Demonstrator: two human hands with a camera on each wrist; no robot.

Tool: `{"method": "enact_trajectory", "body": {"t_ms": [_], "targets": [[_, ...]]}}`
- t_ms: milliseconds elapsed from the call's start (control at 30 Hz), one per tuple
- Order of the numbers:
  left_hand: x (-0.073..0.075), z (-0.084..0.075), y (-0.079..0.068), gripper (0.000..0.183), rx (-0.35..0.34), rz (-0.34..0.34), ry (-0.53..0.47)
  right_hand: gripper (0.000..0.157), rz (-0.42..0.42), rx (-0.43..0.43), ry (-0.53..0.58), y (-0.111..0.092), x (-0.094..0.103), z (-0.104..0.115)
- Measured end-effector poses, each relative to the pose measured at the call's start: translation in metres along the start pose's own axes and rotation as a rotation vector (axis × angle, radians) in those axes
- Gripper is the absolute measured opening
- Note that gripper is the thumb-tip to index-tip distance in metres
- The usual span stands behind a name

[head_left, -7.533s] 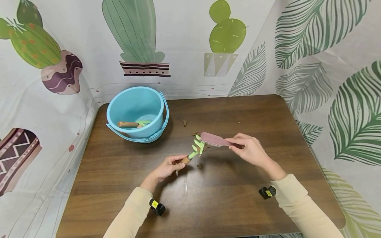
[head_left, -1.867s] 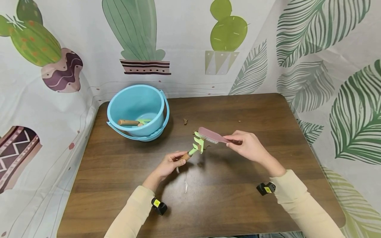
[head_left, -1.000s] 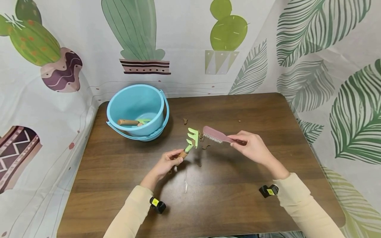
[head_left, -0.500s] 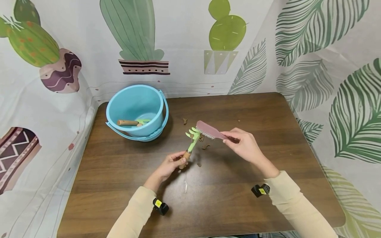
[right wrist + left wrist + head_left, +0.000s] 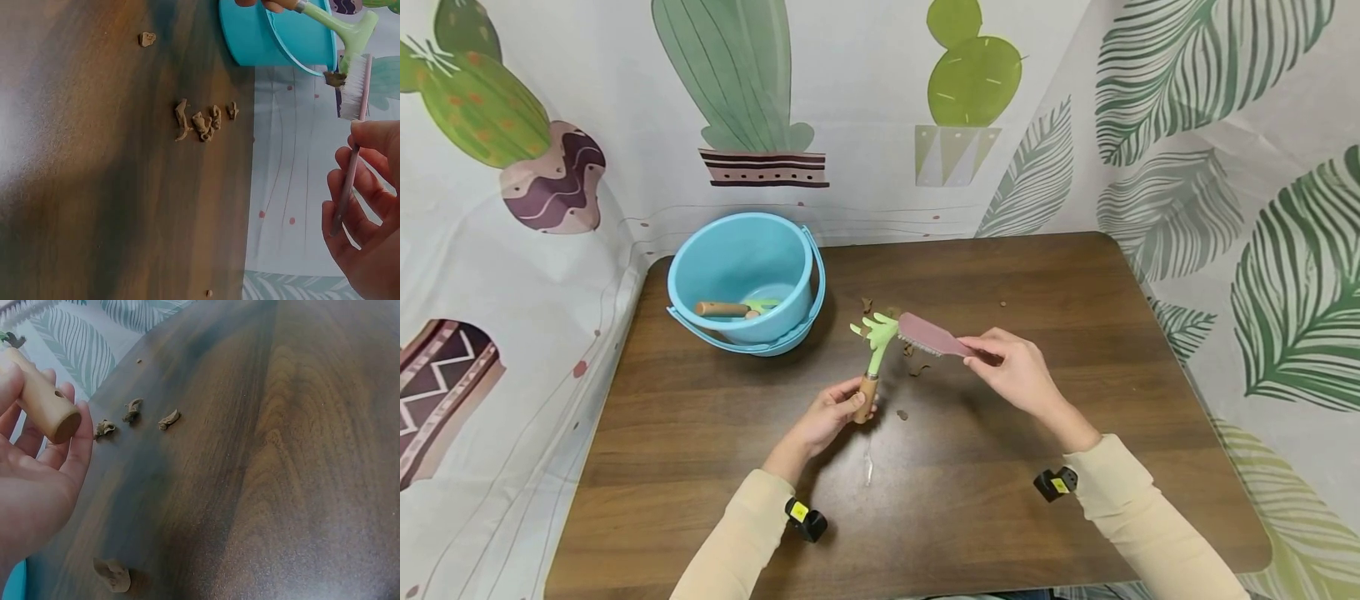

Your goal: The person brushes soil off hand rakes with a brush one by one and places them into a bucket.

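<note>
My left hand (image 5: 831, 419) grips the wooden handle (image 5: 47, 403) of a small garden rake (image 5: 877, 337), its light green tines raised above the table and pointing up and left. My right hand (image 5: 1018, 373) pinches the handle of a pink brush (image 5: 931, 334) with pale bristles. In the right wrist view, the bristles (image 5: 355, 87) lie against the green rake head, and a brown clump (image 5: 335, 79) clings beside them. Whether the clump touches the bristles or only the rake I cannot tell. Curled brown bits (image 5: 203, 125) lie on the table beneath.
A light blue bucket (image 5: 741, 250) stands at the table's back left, its handle hanging down. Inside lies another tool with a wooden handle (image 5: 721, 309) and green head. Further brown scraps (image 5: 902, 414) are scattered on the wooden table (image 5: 715, 467). A printed cloth hangs behind.
The rake has tilted more upright, its tines swinging left from the right-leaning pose of earlier. The brush has followed leftward, after a brief parting one second ago. Brown bits have shifted beneath.
</note>
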State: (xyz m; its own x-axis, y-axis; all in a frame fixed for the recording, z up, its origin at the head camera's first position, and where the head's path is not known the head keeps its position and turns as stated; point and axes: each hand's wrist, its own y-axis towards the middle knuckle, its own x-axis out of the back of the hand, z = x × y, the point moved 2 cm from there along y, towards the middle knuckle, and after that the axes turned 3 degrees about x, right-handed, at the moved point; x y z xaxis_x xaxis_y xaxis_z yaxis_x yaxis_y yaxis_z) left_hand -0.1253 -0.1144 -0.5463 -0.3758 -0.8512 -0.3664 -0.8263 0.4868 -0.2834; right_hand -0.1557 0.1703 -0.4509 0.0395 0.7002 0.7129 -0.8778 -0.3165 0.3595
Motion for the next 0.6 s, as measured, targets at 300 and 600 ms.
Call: {"method": "enact_trajectory", "body": {"t_ms": [300,600], "targets": [[0.000,-0.003,-0.001,0.050,0.006,0.008,0.005,0.026,-0.023,-0.002,-0.042,-0.004,0.004,-0.009],[0.004,-0.003,-0.005,0.044,0.001,-0.013,0.073,0.024,-0.037,0.016,-0.046,0.001,0.008,-0.008]]}}
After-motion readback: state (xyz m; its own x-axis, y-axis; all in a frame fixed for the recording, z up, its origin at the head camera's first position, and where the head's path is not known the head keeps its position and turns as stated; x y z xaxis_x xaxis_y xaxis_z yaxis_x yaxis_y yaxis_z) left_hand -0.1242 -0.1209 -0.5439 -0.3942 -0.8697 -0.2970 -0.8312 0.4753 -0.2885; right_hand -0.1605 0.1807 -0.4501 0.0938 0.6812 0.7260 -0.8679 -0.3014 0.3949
